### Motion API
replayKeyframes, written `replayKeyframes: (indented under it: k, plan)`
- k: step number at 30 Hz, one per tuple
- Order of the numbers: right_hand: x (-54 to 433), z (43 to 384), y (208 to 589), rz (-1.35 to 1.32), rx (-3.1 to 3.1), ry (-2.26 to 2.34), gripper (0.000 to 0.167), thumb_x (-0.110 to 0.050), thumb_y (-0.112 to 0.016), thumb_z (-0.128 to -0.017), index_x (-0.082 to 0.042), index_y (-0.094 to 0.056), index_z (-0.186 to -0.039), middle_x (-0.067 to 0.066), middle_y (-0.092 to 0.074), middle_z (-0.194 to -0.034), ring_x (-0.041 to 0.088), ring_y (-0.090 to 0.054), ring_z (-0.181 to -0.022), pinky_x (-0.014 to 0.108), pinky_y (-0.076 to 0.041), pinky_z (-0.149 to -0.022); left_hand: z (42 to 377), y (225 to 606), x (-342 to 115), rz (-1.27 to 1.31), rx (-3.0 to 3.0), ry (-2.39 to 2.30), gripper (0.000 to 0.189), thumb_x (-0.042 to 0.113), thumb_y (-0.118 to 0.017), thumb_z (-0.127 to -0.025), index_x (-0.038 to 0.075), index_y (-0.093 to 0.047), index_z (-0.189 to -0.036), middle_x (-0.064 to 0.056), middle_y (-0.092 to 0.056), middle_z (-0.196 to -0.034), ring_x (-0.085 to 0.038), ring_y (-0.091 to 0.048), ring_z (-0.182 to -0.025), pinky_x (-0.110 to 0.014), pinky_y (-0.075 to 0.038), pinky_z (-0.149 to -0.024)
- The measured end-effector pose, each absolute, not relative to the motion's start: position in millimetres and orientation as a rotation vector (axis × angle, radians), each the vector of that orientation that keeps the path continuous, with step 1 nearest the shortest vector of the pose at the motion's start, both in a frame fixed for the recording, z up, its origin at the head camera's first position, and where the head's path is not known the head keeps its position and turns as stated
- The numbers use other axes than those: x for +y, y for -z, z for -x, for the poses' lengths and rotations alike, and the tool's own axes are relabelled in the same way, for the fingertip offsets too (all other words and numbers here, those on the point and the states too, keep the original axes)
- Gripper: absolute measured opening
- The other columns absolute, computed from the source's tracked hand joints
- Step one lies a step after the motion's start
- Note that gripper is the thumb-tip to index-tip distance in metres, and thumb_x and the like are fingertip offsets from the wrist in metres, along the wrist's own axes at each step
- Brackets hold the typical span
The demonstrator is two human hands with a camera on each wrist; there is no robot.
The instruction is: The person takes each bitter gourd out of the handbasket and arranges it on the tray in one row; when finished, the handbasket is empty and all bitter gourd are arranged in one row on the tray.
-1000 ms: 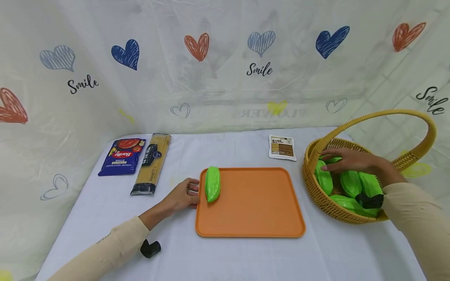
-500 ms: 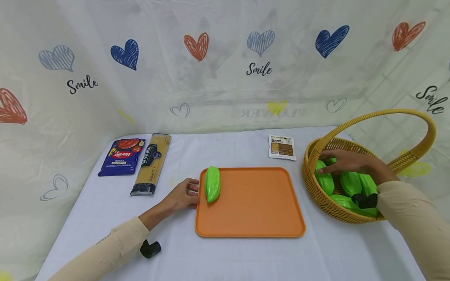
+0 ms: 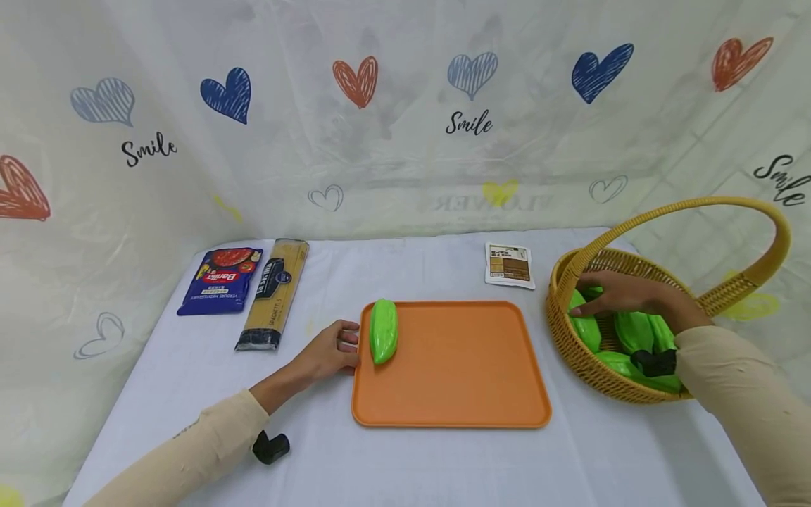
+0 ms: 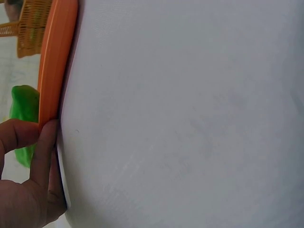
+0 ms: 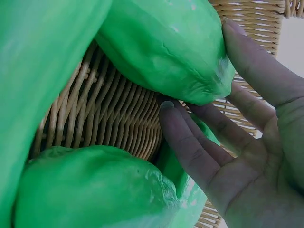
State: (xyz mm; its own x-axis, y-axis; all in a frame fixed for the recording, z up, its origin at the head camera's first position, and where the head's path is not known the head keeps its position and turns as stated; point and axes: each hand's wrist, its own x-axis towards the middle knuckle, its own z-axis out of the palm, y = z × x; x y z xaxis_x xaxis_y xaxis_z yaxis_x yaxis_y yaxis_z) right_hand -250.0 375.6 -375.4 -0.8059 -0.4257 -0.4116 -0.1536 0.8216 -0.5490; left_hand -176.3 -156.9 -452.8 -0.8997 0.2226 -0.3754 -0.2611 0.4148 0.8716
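Note:
My left hand (image 3: 329,350) pinches the left rim of an orange tray (image 3: 456,366), thumb on top and fingers below in the left wrist view. A glossy green oblong fruit (image 3: 383,331) lies on the tray near that rim. On the right, my right hand (image 3: 614,292) reaches into a wicker basket (image 3: 573,362) with several such fruits. In the right wrist view its thumb and fingers are around the end of one green oblong fruit (image 5: 166,52), the thumb touching its side. Another fruit (image 5: 95,185) lies below, apart from the fingers.
A blue Barilla packet (image 3: 222,282) and a spaghetti packet (image 3: 272,296) lie at the back left. A small white and brown sachet (image 3: 509,266) lies behind the tray. The basket's tall handle (image 3: 697,203) arches above the right forearm. A curtain (image 3: 405,162) hangs behind the table.
My right hand has shifted slightly left and its fingers have settled around the fruit at the basket's left side. My left hand and the tray have stayed still.

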Motion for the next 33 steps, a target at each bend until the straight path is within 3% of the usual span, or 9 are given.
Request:
replayKeyframes:
  k: [8,15,22,28,33]
  plan:
    - [375,249,373,0.42,2.511,0.64,0.07,-0.041,-0.069,-0.093,0.005,-0.046,-0.139,0.038,-0.041,-0.146,0.059,-0.04,-0.132,0.063,-0.048,-0.098,180,453,-157,0.032,2.242,-1.485,0.067,0.002,-0.072,-0.083,0.006,-0.044,-0.144,-0.013,-0.054,-0.124,-0.023,-0.061,-0.103,-0.033,-0.062,-0.079]
    - [380,246,370,0.389,2.527,0.662,0.09,-0.043,-0.068,-0.093,0.012,-0.027,-0.151,0.038,-0.032,-0.152,0.059,-0.033,-0.136,0.065,-0.047,-0.099,179,454,-157,0.042,2.247,-1.468,0.068,0.003,-0.072,-0.083,0.006,-0.044,-0.144,-0.013,-0.053,-0.125,-0.023,-0.06,-0.104,-0.033,-0.062,-0.079]
    - [382,243,363,0.38,2.499,0.726,0.083,-0.041,-0.067,-0.095,0.004,-0.028,-0.152,0.042,-0.036,-0.146,0.056,-0.046,-0.129,0.057,-0.055,-0.092,178,453,-158,0.047,2.25,-1.461,0.068,0.004,-0.072,-0.083,0.006,-0.044,-0.144,-0.014,-0.053,-0.127,-0.024,-0.06,-0.105,-0.033,-0.062,-0.079]
    - [385,241,360,0.377,2.479,0.79,0.077,-0.035,-0.067,-0.096,0.002,-0.03,-0.152,0.042,-0.037,-0.144,0.044,-0.062,-0.117,0.054,-0.056,-0.091,179,453,-159,0.041,2.245,-1.47,0.068,0.003,-0.072,-0.083,0.006,-0.043,-0.145,-0.014,-0.053,-0.126,-0.024,-0.06,-0.105,-0.033,-0.062,-0.08]
    - [389,240,358,0.364,2.482,0.785,0.077,-0.035,-0.066,-0.096,0.0,-0.029,-0.153,0.041,-0.034,-0.146,0.041,-0.064,-0.114,0.055,-0.057,-0.091,177,453,-158,0.027,2.257,-1.454,0.068,0.004,-0.072,-0.083,0.004,-0.043,-0.144,-0.015,-0.053,-0.126,-0.024,-0.06,-0.105,-0.032,-0.062,-0.08]
